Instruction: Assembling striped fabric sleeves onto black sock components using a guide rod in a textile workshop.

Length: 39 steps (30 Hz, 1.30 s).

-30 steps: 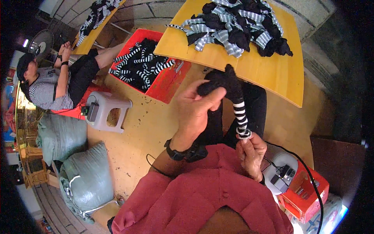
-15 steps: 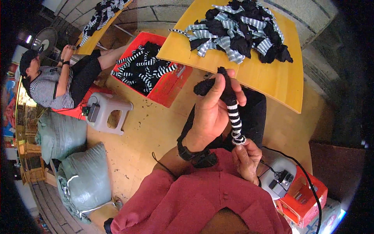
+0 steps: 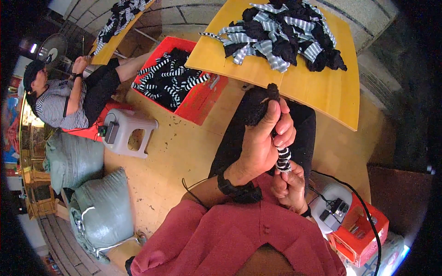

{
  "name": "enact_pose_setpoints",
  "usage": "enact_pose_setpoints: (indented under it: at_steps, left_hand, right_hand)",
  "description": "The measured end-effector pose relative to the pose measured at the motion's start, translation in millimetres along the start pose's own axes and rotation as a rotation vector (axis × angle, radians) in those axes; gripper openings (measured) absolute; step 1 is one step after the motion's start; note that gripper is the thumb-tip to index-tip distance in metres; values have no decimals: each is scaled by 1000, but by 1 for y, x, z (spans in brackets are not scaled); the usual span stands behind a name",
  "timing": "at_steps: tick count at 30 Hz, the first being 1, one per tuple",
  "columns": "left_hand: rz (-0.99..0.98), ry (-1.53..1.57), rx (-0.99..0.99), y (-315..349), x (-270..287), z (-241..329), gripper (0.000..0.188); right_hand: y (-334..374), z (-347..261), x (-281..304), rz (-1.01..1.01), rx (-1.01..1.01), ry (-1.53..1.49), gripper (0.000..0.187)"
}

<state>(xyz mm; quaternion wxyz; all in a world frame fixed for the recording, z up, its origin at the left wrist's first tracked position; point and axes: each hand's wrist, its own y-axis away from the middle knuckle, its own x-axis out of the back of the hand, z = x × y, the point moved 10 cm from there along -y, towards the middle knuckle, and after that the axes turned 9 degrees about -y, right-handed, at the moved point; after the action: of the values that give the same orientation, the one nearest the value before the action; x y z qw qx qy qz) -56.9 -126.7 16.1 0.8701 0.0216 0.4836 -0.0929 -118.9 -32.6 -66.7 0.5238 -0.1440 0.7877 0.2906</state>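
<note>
A black knitted piece with a narrow black-and-white striped tube is between my two hands, above my lap. My left hand is closed round its black part, the thumb pressed against the fingers. Black fabric sticks out above the thumb and to the left of it. Lower down, my right hand pinches the end of the striped tube. The middle of the piece is hidden behind my left fingers. What exact garment or article it is does not show.
A yellow table ahead bears a heap of black and striped knitted pieces. Left of it, a red crate holds more. A person sits far left near a grey stool and stuffed sacks. A cable runs at right.
My left hand has shifted right and slid down the piece, covering more of the striped tube. The black part now bunches above the thumb. My right hand still grips the tube's end.
</note>
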Motion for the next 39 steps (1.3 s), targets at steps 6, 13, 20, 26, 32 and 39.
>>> enact_pose_setpoints:
  at_steps: [6, 13, 20, 26, 32, 39]
  left_hand:
    - [-8, -81, -70, -4, 10, 3, 26]
    - [296, -287, -237, 2, 38, 49, 30]
    - [23, -233, -52, -4, 31, 40, 25]
    - [-34, -115, 125, 6, 22, 3, 18]
    - [-126, -313, 148, 11, 24, -12, 20]
    - [112, -364, -5, 4, 15, 19, 24]
  right_hand:
    - [19, -50, -2, 322, 714, 1137, 10]
    - [26, -49, 5, 326, 610, 1023, 9]
    - [26, -53, -3, 267, 617, 1155, 9]
    - [25, -56, 9, 257, 633, 1075, 9]
    - [22, -65, -8, 243, 771, 1265, 6]
    - [15, -54, 10, 330, 519, 963, 6]
